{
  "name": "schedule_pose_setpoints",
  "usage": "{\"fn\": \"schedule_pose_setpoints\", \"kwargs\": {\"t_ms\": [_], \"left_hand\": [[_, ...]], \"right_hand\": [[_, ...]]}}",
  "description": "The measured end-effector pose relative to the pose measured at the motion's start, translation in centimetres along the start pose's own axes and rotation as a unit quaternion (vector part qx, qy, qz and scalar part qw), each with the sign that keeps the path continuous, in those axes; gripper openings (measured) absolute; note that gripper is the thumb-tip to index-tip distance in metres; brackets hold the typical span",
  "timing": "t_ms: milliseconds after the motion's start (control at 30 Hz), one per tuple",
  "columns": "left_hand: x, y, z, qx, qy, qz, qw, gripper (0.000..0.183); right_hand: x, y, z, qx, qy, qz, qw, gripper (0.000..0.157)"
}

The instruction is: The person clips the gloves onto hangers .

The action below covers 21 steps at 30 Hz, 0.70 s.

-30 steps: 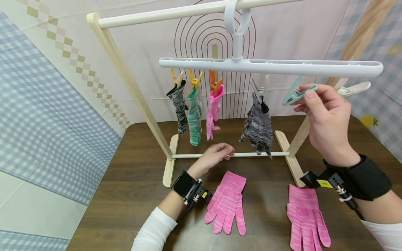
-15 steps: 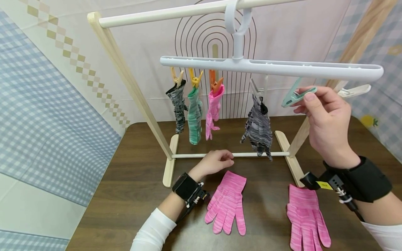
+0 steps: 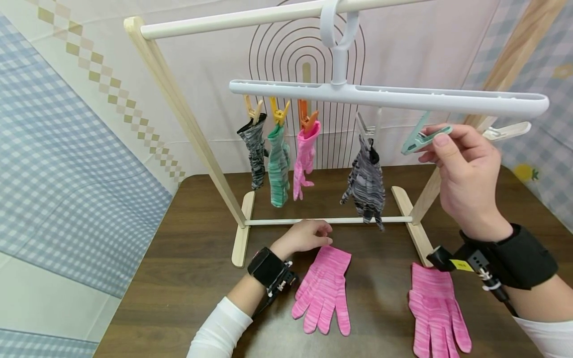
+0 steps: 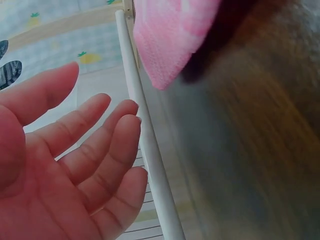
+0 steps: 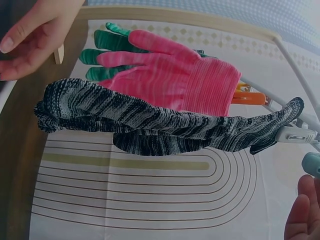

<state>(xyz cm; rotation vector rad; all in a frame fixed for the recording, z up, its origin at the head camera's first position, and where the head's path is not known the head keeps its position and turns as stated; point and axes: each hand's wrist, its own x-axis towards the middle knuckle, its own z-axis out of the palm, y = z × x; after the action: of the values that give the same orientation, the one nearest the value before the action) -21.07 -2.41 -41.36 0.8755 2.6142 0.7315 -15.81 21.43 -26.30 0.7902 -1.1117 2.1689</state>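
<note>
My right hand [image 3: 467,169] pinches a mint-green clothespin [image 3: 423,140] beneath the right part of the white hanger [image 3: 385,95]. My left hand [image 3: 304,236] hovers by the cuff of a flat pink glove [image 3: 324,293]; in the left wrist view its fingers are loosely bent and hold nothing, apart from the pink knit [image 4: 170,40]. A grey-black glove [image 3: 367,184] hangs from a grey clothespin [image 3: 368,130]. Farther left hang a dark striped glove [image 3: 255,154], a green glove [image 3: 279,169] and a pink glove [image 3: 306,154] from coloured clothespins.
A second pink glove [image 3: 436,308] lies at the right of the brown table [image 3: 179,298]. The wooden rack [image 3: 188,119] carries the hanger and has a low white crossbar [image 3: 349,221]. A white clothespin [image 3: 508,131] hangs behind my right hand.
My left hand has moved down toward the cuff of the nearer pink glove on the table. The right hand stays in place with the mint-green clothespin. The hanging grey-black glove sways slightly.
</note>
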Motion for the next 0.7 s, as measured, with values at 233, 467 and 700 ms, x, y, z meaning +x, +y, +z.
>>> {"fn": "schedule_pose_setpoints", "kwargs": {"t_ms": [233,467,700], "left_hand": [[0.09,0.14,0.21,0.015,-0.014,-0.012,0.9997,0.033],[0.23,0.17,0.43,0.024,-0.021,-0.017,0.9993,0.033],[0.53,-0.09,0.81,0.032,-0.027,-0.019,0.999,0.033]], "right_hand": [[-0.11,0.0,-0.14,-0.016,-0.008,0.0,1.0,0.019],[-0.12,-0.02,-0.12,-0.017,-0.011,0.003,1.0,0.019],[-0.09,-0.01,-0.05,-0.013,-0.01,0.004,1.0,0.019]]}}
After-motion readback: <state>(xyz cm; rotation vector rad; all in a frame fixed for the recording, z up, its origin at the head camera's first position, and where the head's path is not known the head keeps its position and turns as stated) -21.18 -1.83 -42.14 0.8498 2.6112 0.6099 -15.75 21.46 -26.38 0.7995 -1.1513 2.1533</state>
